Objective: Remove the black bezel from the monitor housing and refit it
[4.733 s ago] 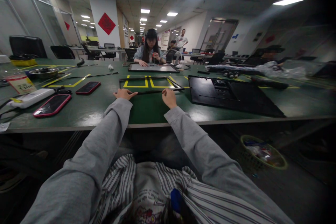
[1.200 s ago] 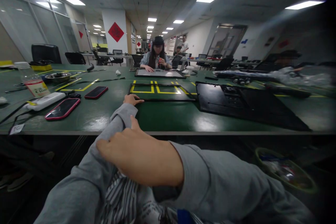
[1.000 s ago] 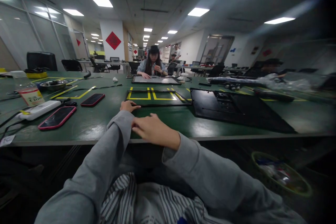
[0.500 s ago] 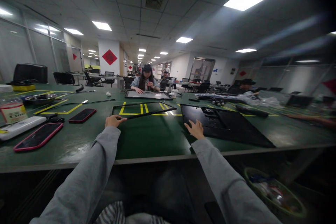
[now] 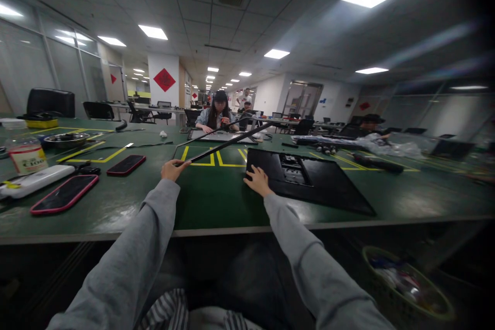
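Note:
My left hand (image 5: 174,169) pinches the near left corner of a thin black rectangular frame (image 5: 228,142). The frame is tilted, its right end raised above the green table (image 5: 216,206). My right hand (image 5: 258,180) has its fingers spread at the left edge of a flat black panel (image 5: 328,185), which lies on the table with a recessed section near its middle. Nothing is gripped in that hand; whether its fingertips press on the panel is hard to tell.
Two phones (image 5: 65,194) (image 5: 126,164), a white device (image 5: 36,181), a labelled jar (image 5: 28,157) and a metal bowl (image 5: 66,139) sit at left. Across the table, a person (image 5: 218,111) sits behind another panel. Plastic wrap (image 5: 390,144) lies at back right; a basket (image 5: 410,289) stands below.
The right end of the black frame has risen. My right hand and the black panel have shifted left, towards my left hand. The view has moved slightly.

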`<state>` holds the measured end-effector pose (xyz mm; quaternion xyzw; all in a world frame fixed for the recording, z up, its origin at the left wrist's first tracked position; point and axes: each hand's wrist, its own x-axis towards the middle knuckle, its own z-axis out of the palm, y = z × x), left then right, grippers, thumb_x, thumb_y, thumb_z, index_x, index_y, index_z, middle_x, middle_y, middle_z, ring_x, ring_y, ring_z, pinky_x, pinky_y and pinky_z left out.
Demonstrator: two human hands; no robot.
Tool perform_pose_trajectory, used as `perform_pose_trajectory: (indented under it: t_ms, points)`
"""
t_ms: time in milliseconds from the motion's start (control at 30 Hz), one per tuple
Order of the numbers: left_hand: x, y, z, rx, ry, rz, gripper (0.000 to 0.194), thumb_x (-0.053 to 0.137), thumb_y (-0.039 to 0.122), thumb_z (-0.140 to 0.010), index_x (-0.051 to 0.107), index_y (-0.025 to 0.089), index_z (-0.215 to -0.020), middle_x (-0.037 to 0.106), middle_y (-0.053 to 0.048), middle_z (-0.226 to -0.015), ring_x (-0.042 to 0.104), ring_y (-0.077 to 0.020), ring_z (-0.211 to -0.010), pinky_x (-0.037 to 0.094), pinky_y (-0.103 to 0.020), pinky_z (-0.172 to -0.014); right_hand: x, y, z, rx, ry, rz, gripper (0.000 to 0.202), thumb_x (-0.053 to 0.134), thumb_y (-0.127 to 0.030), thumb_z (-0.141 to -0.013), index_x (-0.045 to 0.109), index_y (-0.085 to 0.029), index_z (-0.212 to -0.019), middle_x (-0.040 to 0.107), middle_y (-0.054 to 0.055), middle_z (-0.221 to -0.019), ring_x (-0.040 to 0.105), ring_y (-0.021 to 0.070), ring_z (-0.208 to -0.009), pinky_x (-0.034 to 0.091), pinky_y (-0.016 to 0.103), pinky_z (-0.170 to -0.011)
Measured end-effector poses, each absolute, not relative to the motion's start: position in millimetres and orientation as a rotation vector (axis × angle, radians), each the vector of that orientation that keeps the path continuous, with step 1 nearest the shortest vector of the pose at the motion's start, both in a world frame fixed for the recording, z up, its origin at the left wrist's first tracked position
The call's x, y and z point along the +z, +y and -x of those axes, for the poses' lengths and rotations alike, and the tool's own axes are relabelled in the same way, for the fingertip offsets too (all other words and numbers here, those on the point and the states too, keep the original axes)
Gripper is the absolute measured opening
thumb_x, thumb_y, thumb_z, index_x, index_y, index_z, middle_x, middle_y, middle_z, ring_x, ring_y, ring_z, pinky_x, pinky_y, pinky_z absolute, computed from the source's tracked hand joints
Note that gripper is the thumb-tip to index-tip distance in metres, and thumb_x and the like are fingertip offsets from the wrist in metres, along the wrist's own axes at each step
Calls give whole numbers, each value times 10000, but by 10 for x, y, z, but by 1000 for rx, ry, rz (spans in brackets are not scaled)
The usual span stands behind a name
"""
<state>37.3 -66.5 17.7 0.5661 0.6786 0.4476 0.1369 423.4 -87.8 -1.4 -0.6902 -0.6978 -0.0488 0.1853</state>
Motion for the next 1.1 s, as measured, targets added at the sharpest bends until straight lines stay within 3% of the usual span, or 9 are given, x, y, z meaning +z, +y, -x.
perform_pose_trajectory:
  t_ms: [133,200,300,433,500,633,733,933,1100]
  points:
    - [143,-644,-374,1402,1913,-1604,507,775,630,-732,797,227,-1038,765,-107,-1110,679,-296,-1102,510,-383,-947,-40,-828,-3058,10,-2075,1750,508,569,-481,-949,614,-250,-1399,306,93,-1661,255,313,-1510,247,531,-1193]
    - [127,-655,-365,1447,1927,-1619,495,782,624,-725,800,225,-1017,768,-105,-1088,684,-303,-1081,515,-399,-941,-54,-798,-2587,107,-2162,1569,485,542,-487,-963,604,-287,-1401,327,52,-1656,287,278,-1499,207,535,-1209]
    - [116,-690,-355,1515,1971,-1711,424,796,589,-726,801,235,-960,766,-89,-1088,671,-305,-1099,499,-422,-989,-19,-712,-2406,124,-1974,1424,380,460,-345,-986,661,-301,-1306,483,29,-1561,356,233,-1466,159,540,-1228]
    - [87,-693,-370,1583,1972,-1883,349,821,552,-720,792,247,-887,764,-59,-1071,618,-292,-1183,405,-422,-1127,90,-592,-3248,443,-1293,1373,368,380,-253,-934,702,-196,-1103,720,97,-1216,604,240,-1224,426,442,-1106]
    - [57,-667,-385,1580,1979,-1929,345,813,564,-729,793,256,-884,760,-53,-1070,598,-291,-1208,367,-421,-1164,147,-603,-3872,737,-882,1265,348,360,-262,-942,641,-199,-1137,751,94,-1062,686,217,-1060,527,411,-999]
    - [2,-645,-421,1520,1996,-1960,343,795,587,-744,791,277,-890,752,-42,-1087,569,-309,-1244,397,-443,-1143,268,-767,-4785,1182,-525,849,408,218,-408,-1029,538,-224,-1202,746,129,-1026,731,215,-937,623,401,-788]
    - [-5,-701,-461,1510,1986,-2038,331,803,568,-743,794,278,-902,751,-41,-1089,503,-337,-1321,434,-460,-1113,393,-884,-5041,1294,-593,799,417,323,-514,-1022,559,-202,-1167,740,156,-1031,736,242,-947,629,383,-730]
    - [-34,-787,-561,1493,1939,-2170,315,825,552,-725,792,283,-886,754,-34,-1065,472,-358,-1356,368,-513,-1181,558,-924,-5243,1239,-688,1034,349,523,-520,-977,618,-185,-961,729,92,-811,722,196,-736,571,263,-573]
    - [-88,-761,-589,1513,1832,-2271,309,841,545,-706,787,281,-858,751,-33,-1018,492,-351,-1339,308,-517,-1225,375,-818,-5376,835,-698,1255,212,730,-372,-843,630,-187,-816,674,19,-644,640,149,-592,515,235,-550]
